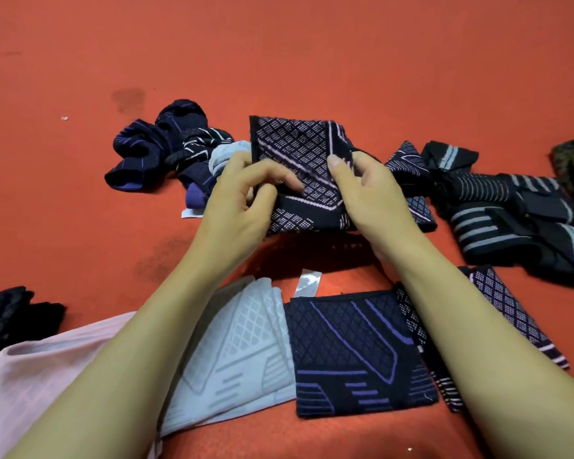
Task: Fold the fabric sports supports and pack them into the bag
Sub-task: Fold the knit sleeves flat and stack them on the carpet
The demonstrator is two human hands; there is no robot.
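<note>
Red-orange cloth covers the bench (279, 54) from edge to edge, with a dark stain far left. Both hands hold up a black support with a pale pink diamond weave (295, 154) at the middle of the scene. The left hand (239, 200) has its grip clamped on the support's lower left edge, fingers curled over the fold. The right hand (368, 190) pinches the right edge, thumb on the front. Far left of the hands lies a crumpled heap of navy and purple supports (159, 147). To the right, a pile of black straps with grey stripes (517, 213) sprawls. Near the person, folded pieces lie flat side by side: a white support (246, 352), a navy support with purple lines (355, 352), and a pink-patterned piece (511, 313) under the right forearm. Pale pink fabric (37, 385) lies at the near left.
</note>
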